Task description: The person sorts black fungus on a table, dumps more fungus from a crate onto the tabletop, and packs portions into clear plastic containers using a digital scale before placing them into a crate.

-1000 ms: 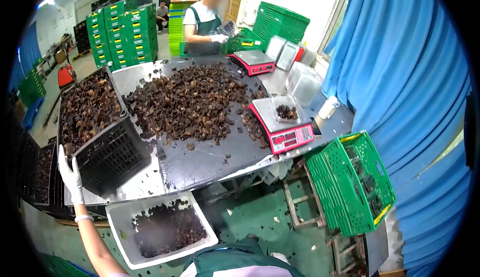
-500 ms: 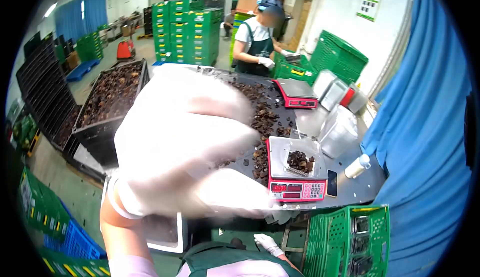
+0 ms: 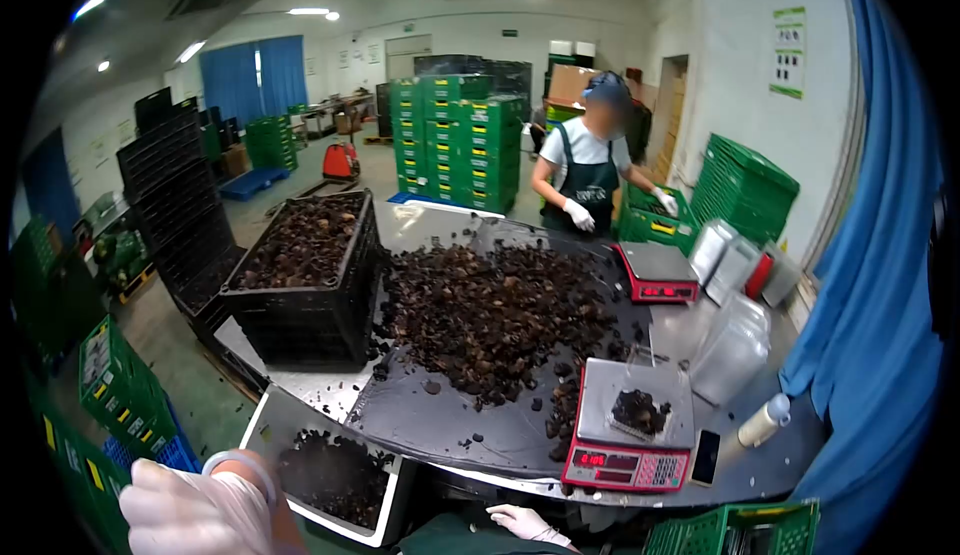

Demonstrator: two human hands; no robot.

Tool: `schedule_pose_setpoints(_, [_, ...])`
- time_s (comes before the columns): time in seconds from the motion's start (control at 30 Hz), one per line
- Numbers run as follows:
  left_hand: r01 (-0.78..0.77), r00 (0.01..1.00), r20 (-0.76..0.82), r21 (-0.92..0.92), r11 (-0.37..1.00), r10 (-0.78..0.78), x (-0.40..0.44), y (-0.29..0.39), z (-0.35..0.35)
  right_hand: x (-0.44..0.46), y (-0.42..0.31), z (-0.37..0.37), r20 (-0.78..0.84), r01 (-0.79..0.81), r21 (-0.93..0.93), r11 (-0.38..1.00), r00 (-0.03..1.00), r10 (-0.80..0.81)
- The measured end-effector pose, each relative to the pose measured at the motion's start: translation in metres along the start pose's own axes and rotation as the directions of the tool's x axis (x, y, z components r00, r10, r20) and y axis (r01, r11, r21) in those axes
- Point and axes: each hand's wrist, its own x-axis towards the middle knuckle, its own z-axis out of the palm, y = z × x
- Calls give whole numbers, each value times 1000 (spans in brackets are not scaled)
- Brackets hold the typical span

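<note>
My left hand, in a white glove, is raised at the lower left with its fingers curled in; whether it holds anything is hidden. Beside it stands a white tub with dark pieces inside. Low in the middle, my right hand, also gloved, lies near my apron with its fingers apart and nothing in it. A heap of dark brown, fungus-like pieces covers the middle of the table. On the near red scale sits a clear box of dark pieces.
A black crate full of pieces stands on the table's left. A co-worker stands behind the table near a second scale. Clear boxes, a phone and a bottle are at right; a green crate is below.
The view has turned left and upward. My left hand has left the black crate's edge, crossed in front of the camera and dropped to the lower left. The co-worker's hands have moved apart.
</note>
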Motion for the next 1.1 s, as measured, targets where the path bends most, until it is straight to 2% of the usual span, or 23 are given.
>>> schedule_pose_setpoints(0.03, [35,999,-25,224,974,-30,-7,-6,-1,1,-16,-7,-4,62,-59,996,998,-62])
schedule_pose_setpoints(0.1, [117,993,-73,632,766,-91,-18,-19,-1,5,-39,-19,-45,155,-4,988,987,-155])
schedule_pose_setpoints(0.13, [181,924,78,773,608,-375,-35,-29,-35,13,-36,-21,-48,217,7,976,975,-217])
schedule_pose_setpoints(0.17, [359,838,-12,766,534,-546,-61,-49,-54,24,-32,-26,-57,282,16,959,958,-281])
schedule_pose_setpoints(0.2, [382,800,-42,804,455,-598,-104,-74,-91,26,-44,-34,-66,246,92,965,968,-241])
schedule_pose_setpoints(0.23, [457,709,-132,834,309,-693,-146,-92,-124,33,-36,-37,-60,182,279,943,983,-172])
schedule_pose_setpoints(0.27, [718,442,-353,690,90,-825,-182,-100,-153,34,-47,-49,-27,131,365,922,991,-130])
schedule_pose_setpoints(0.3, [843,277,-451,538,-11,-848,-218,-113,-183,36,-63,-63,6,81,445,892,996,-94])
schedule_pose_setpoints(0.37, [644,493,-425,765,-10,-759,-287,-137,-222,57,-74,-84,16,61,377,924,997,-72])
schedule_pose_setpoints(0.4, [673,449,-462,738,-51,-765,-309,-150,-228,73,-82,-92,7,74,414,907,996,-85])
schedule_pose_setpoints(0.5, [749,291,-509,648,-138,-810,-360,-190,-235,137,-129,-118,-12,103,84,991,995,-102])
schedule_pose_setpoints(0.57, [758,282,-488,641,-121,-826,-367,-217,-223,181,-192,-127,75,125,19,992,989,-126])
schedule_pose_setpoints(0.63, [785,248,-463,611,-104,-851,-384,-254,-227,226,-253,-128,165,183,71,980,967,-193])
schedule_pose_setpoints(0.67, [773,265,-453,628,-94,-851,-391,-276,-228,254,-283,-126,177,264,-31,964,951,-254])
schedule_pose_setpoints(0.7, [757,276,-444,646,-91,-852,-398,-294,-231,278,-311,-120,200,334,-130,933,931,-306])
schedule_pose_setpoints(0.73, [854,274,-453,521,-3,-849,-423,-317,-243,299,-337,-106,108,443,-141,885,896,-431])
schedule_pose_setpoints(0.77, [851,270,-440,526,-2,-856,-424,-327,-245,320,-361,-90,15,542,-162,825,837,-547])
schedule_pose_setpoints(0.83, [795,288,-530,597,-110,-798,-421,-352,-241,361,-404,-67,15,678,-446,584,658,-753])
schedule_pose_setpoints(0.9, [830,220,-550,540,-142,-806,-411,-367,-237,401,-427,-48,170,700,-558,446,622,-764])
schedule_pose_setpoints(0.97, [863,253,-542,501,-67,-801,-414,-378,-231,424,-453,-40,446,627,-624,467,776,-446])
schedule_pose_setpoints(1.0, [836,274,-565,540,-98,-778,-417,-383,-227,447,-448,-33,520,653,-658,375,755,-400])
schedule_pose_setpoints(1.03, [883,270,-591,467,-50,-760,-445,-396,-241,468,-436,-22,592,681,-673,287,729,-344])
schedule_pose_setpoints(1.1, [844,149,-566,499,-194,-811,-404,-380,-225,476,-431,-15,566,706,-637,309,701,-434])
